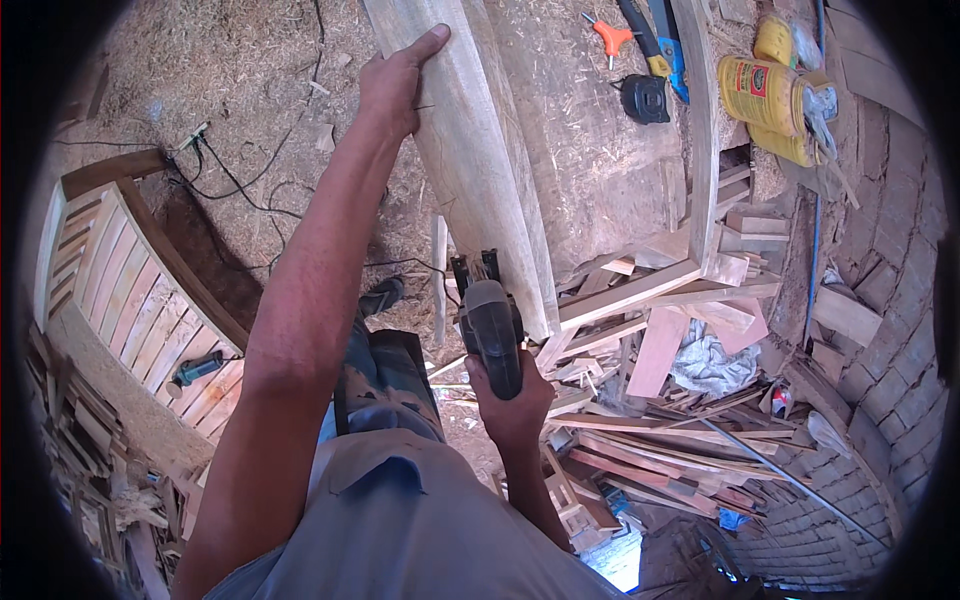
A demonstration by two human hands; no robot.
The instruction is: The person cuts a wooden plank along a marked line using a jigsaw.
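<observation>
A long pale wooden plank (455, 130) runs from the top middle down to the right of centre. Another board lies along its right side. My left hand (392, 85) grips the plank's left edge near its far end, thumb stretched over the top and the other fingers mostly hidden. My right hand (515, 405) is wrapped round the handle of a dark jigsaw (490, 320). The jigsaw's front base touches the plank's near left end, where sawdust or splinters show at the cut. Its blade is hidden. Dark pencil-like lines mark the plank ahead of the tool.
A black tape measure (645, 98), an orange T-handled tool (610, 38) and a yellow-black handled tool lie on the right of the work surface. Yellow containers (762, 92) stand beyond. Offcuts (660, 310) pile up at right. A slatted wooden piece (140, 270) and black cords (240, 185) lie left.
</observation>
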